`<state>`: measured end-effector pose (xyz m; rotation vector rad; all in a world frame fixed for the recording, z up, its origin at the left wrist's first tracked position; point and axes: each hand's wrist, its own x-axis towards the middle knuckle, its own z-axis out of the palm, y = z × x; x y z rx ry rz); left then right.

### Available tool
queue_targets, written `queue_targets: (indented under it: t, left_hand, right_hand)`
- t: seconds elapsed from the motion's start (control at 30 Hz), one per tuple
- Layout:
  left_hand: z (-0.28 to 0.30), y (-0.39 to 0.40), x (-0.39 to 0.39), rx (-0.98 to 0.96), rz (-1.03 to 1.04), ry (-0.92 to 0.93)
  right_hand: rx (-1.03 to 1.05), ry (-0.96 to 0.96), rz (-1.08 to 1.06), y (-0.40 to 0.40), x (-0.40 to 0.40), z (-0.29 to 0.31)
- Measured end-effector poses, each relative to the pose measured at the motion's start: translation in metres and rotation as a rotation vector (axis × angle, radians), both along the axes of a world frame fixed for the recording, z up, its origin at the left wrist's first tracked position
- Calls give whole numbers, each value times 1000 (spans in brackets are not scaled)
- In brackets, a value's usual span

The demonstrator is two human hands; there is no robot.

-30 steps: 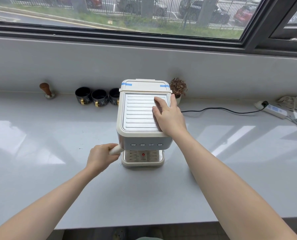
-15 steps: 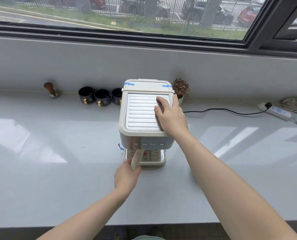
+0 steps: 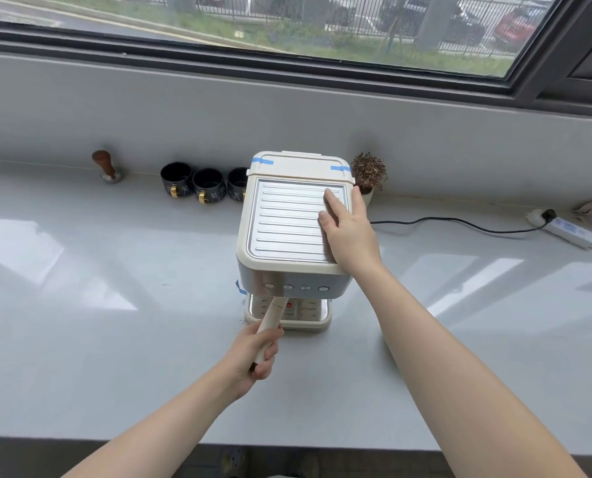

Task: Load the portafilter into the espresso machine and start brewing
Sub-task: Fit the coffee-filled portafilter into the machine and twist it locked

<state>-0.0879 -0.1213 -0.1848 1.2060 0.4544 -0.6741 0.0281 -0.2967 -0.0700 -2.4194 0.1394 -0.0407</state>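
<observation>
On the grey counter (image 3: 115,339) | espresso machine (image 3: 293,222) stands, our right hand (image 3: 350,232) flat and open on its top, steadying | left hand (image 3: 255,351) wrapped around portafilter (image 3: 270,317) handle, head hidden under the group, seemingly seated | buttons (image 3: 296,288) untouched: brewing not started, we judge.

A cream espresso machine (image 3: 293,236) stands mid-counter (image 3: 115,339). The right hand (image 3: 351,232) lies flat on its ribbed top, toward 3 o'clock. At 6 o'clock the left hand (image 3: 255,353) grips the portafilter (image 3: 270,319) handle under the front buttons.
</observation>
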Motion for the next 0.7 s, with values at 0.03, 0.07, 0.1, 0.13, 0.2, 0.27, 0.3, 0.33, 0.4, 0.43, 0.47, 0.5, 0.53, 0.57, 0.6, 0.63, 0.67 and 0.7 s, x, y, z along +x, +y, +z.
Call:
queue_targets:
  t: [0.03, 0.07, 0.1, 0.13, 0.2, 0.27, 0.3, 0.33, 0.4, 0.43, 0.47, 0.5, 0.53, 0.57, 0.6, 0.63, 0.67, 0.7]
  left_hand:
    - [-1, -7, -2, 9, 36, 8]
    - [-2, -16, -5, 16, 77, 16]
    - [-3, -25, -8, 28, 123, 21]
    - [-4, -35, -11, 49, 170, 22]
    - [-4, -51, -15, 116, 242, 8]
    - [-3, -60, -16, 197, 267, -19]
    - [-2, -62, -16, 233, 266, -32]
    - [-1, -62, -17, 262, 263, -41]
    - [2, -62, -17, 292, 262, -50]
    - [3, -62, -18, 299, 262, -53]
    - [4, -62, -18, 306, 260, -55]
    - [4, -62, -17, 314, 256, -58]
    - [4, -62, -17, 322, 252, -61]
    - [4, -63, -16, 332, 250, -62]
    - [4, -64, -17, 345, 247, -63]
    - [5, -64, -17, 358, 243, -61]
    - [5, -64, -17, 368, 239, -59]
    - [5, -64, -17, 378, 235, -60]
  right_hand:
    - [1, 3, -2, 0, 0, -1]
    - [0, 2, -3, 1, 0, -1]
    - [-2, -1, -3, 1, 0, -1]
    - [-4, -5, -3, 1, 0, -1]
    - [-11, -7, -4, 0, -1, -2]
    - [-21, -1, -5, -1, 0, -3]
    - [-27, 3, -4, -2, 0, -4]
    - [-31, 6, -2, -2, -1, -4]
    - [-25, 8, 0, -2, -1, -3]
    - [-21, 7, -1, -2, -1, -3]
    - [-21, 5, -2, -1, -2, -3]
    - [-25, 3, -4, -1, -2, -3]
    - [-31, 1, -6, -2, -3, -3]
    - [-36, 1, -6, -2, -2, -3]
    - [-39, 4, -8, -2, -2, -3]
    - [-39, 8, -10, -2, -2, -3]
    - [-41, 9, -12, -2, -3, -3]
    - [-46, 10, -10, -2, -2, -4]
